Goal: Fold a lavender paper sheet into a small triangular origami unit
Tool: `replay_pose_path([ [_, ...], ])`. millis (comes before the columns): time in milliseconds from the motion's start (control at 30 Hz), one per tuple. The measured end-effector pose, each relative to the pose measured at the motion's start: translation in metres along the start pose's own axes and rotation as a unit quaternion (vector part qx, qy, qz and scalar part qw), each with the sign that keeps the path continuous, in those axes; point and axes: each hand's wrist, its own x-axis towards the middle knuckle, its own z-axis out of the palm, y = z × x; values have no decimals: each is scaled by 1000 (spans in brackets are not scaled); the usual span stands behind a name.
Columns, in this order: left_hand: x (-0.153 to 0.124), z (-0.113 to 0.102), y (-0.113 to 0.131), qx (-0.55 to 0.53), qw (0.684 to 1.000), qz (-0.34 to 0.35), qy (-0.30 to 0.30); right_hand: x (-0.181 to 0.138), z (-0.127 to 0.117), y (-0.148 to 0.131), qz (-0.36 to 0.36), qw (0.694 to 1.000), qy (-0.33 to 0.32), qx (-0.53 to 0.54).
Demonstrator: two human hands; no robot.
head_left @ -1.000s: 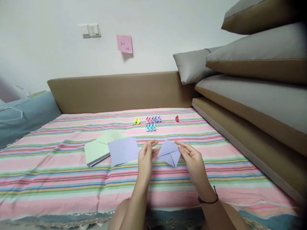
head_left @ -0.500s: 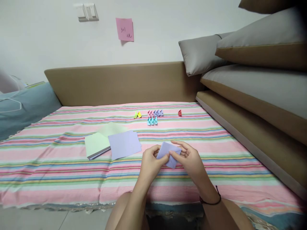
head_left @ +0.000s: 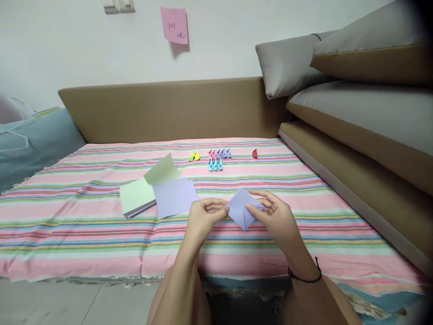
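A folded lavender origami paper (head_left: 241,205), diamond-shaped with a seam down its lower half, is held up between both hands above the striped cloth. My left hand (head_left: 207,216) pinches its left corner between thumb and fingers. On the other side my right hand (head_left: 272,212) grips the right part, thumb on the front face and fingers behind. Left of my hands lie flat lavender sheets (head_left: 176,197), overlapping a stack of pale green paper (head_left: 137,197). One green sheet (head_left: 164,170) stands bent upward behind them.
Small folded paper pieces stand farther back: yellow ones (head_left: 194,155), pink and purple ones (head_left: 219,154), turquoise ones (head_left: 215,164) and a red one (head_left: 255,153). Grey-brown cushions (head_left: 358,104) are piled at the right. A brown backboard (head_left: 169,113) runs along the wall, below a pink note (head_left: 174,26).
My left hand has moved left to the paper's corner, so more of the diamond face shows. The green sheet behind the stack has lifted up. The camera view has tilted slightly down.
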Motion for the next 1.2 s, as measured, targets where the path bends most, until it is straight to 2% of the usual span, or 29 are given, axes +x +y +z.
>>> replay_pose_path([
  [100, -1, -5, 3, 0, 1000, 2, 12, 1, -3, 0, -7, 1000, 16, 0],
  [200, -2, -4, 6, -17, 999, 34, 38, 2, -4, 1, -8, 999, 42, 4],
  [267, -2, 0, 5, -21, 997, 67, 19, 2, -2, 2, -7, 999, 42, 4],
  [367, -2, 11, -1, 10, 994, 97, -50, 1, 3, 5, -14, 1000, 16, 0],
  [467, -3, 19, -9, 63, 988, 132, -44, 0, 5, 7, -26, 999, -15, -38],
  [600, -4, 18, -12, 68, 991, 102, -60, -2, -2, 7, -19, 995, -51, -84],
  [767, -3, 12, -8, 63, 993, 77, -61, -2, -18, 3, 4, 994, -43, -100],
  [900, -2, 10, -7, 49, 995, 55, -60, -2, -25, 1, 13, 992, -62, -108],
  [1200, 0, 4, -7, 20, 998, 47, -23, -2, -27, 3, -2, 991, -122, -58],
])
